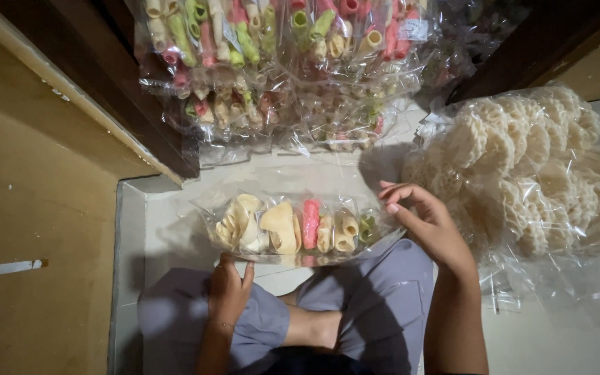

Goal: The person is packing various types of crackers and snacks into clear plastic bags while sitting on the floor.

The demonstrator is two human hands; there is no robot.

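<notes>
We sit cross-legged on the floor [175,208], with a clear plastic bag of crackers [293,226] lying across our knees. Our left hand [229,292] grips the near left edge of the bag, fingers curled around the plastic. Our right hand [421,219] rests at the bag's right end with the fingers bent and loosely pinching the film there; it is not fully closed. The bag holds a single row of pieces: pale curled ones on the left, a pink one in the middle and a green one near the right end. Far from us, a pile of filled bags [279,62] with pink, green and cream tube-shaped snacks leans against the dark wooden frame [140,118]. On the right, touching nothing we hold, lies a large bag of round white lacy crackers [536,167]. We judge the step in hand to be closing or settling the filled bag, with the contents already in place. The next move calls for a steady hold on the left edge while the right hand gathers the loose film at the open end without shifting the row.
</notes>
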